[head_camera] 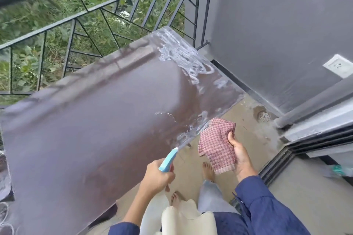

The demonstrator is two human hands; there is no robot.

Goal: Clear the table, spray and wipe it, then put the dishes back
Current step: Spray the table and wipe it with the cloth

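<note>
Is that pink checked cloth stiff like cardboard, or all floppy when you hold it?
Probably floppy: the cloth sags and folds where the right hand grips one edge. It seems light, since a thumb pinch alone holds it up. Pushed over the wet, foamy table, it would likely bunch up and soak through.

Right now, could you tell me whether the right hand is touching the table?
Apart. The head view shows the right hand gripping the checked cloth beyond the table edge, with cloth and bare floor between them.
</note>
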